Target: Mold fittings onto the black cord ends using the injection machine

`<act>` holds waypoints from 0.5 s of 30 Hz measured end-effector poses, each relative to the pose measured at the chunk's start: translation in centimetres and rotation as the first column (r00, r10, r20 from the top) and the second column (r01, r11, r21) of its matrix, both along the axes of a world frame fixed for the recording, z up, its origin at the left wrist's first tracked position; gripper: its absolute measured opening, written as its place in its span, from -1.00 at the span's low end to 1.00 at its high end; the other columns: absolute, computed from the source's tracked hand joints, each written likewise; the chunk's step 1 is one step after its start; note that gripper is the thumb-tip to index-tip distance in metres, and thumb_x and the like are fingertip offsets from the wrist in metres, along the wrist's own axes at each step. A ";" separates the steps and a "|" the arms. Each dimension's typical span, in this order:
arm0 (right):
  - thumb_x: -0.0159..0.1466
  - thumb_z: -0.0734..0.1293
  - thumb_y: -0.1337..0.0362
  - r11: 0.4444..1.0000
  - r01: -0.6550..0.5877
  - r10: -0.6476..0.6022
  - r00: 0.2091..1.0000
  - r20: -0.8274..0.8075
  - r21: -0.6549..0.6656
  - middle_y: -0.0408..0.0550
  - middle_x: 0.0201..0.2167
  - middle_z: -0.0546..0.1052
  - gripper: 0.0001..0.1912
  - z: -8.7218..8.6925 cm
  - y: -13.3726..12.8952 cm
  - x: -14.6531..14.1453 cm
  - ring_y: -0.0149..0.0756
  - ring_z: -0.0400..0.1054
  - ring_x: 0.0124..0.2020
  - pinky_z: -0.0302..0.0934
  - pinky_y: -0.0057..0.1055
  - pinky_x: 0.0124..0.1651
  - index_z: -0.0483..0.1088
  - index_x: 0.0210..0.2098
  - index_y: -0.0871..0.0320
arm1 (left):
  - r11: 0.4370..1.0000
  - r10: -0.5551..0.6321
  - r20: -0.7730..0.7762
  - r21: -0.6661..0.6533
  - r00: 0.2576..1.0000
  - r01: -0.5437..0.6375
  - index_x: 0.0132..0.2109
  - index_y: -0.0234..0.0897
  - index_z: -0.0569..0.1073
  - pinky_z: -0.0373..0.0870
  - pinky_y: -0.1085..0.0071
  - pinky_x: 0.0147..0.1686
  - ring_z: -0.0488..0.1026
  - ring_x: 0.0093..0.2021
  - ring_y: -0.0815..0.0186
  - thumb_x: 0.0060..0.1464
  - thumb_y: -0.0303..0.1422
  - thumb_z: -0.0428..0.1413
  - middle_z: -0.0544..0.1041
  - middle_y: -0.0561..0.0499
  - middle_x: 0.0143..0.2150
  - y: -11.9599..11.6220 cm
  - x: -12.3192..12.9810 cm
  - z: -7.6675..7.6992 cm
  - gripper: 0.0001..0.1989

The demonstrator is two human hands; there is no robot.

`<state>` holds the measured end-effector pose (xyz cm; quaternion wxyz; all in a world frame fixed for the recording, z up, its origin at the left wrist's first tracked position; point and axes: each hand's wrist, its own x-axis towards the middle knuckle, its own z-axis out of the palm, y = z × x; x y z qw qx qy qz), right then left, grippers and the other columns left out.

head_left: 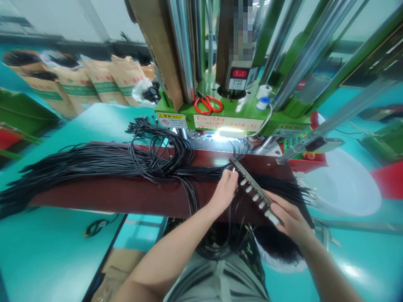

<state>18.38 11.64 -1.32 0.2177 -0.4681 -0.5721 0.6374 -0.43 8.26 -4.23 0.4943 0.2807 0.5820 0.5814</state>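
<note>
As you look down in the head view, the metal bar [252,178] is at 4 o'clock from the middle, held over the dark red surface [126,193]. It slants, with its far end toward 11 o'clock and its near end toward 5. Small white pieces [255,197] poke out in a row along its side. Your right hand [291,220], also near 4 o'clock, has its fingers wrapped around the near end. Your left hand [226,188], at 5 o'clock, has its fingers pinched close at the far end, and they seem to grip a small shiny piece [233,170]. It is too small to see well.

To do this bit nicely, it looks best to hold the bar steady with your right hand, so it does not tip while your left hand works. Line the small piece up with the others and go gently, as a bump could make them crooked. Watch the black cables [94,161] too: the big pile is at 9 o'clock, and loose ones hang at 6 o'clock, so they might snag. The green machine [277,118] stands at 12 o'clock, with red scissors [208,112] on it. A bright lamp [232,134] shines at 2 o'clock, which should help you see.
</note>
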 end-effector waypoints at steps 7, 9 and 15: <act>0.13 0.29 0.06 0.995 0.012 -0.005 0.997 0.076 -0.097 0.02 -0.09 0.44 -0.47 -1.1 0.1 1.0 -0.35 0.37 -0.39 0.14 -0.61 -0.62 0.30 0.07 0.07 | 0.974 -0.216 0.217 -0.014 0.952 0.225 -0.54 -0.25 0.09 -0.25 0.61 -0.76 -0.15 -0.76 0.58 0.05 -0.19 -0.07 -0.01 0.24 -0.72 -0.3 -1.0 1.1 -0.68; 0.11 0.31 0.05 0.996 0.004 0.002 0.998 0.061 -0.085 0.04 -0.10 0.45 -0.47 -1.2 0.2 1.0 -0.32 0.37 -0.37 0.16 -0.59 -0.61 0.32 0.06 0.08 | 0.967 -0.235 0.246 -0.043 0.941 0.252 -0.55 -0.26 0.09 -0.27 0.62 -0.75 -0.16 -0.76 0.59 0.04 -0.24 -0.06 -0.03 0.24 -0.73 -0.3 -1.2 1.3 -0.71; 0.11 0.32 0.09 1.000 -0.017 0.018 1.000 0.023 -0.026 -0.01 -0.05 0.45 -0.55 -1.0 0.3 0.8 -0.21 0.40 -0.19 0.34 -0.48 -0.40 0.40 -0.02 0.04 | 0.966 -0.235 0.247 -0.045 0.940 0.253 -0.56 -0.25 0.08 -0.27 0.62 -0.76 -0.17 -0.76 0.59 0.02 -0.28 -0.08 -0.02 0.24 -0.73 -0.2 -1.4 1.5 -0.73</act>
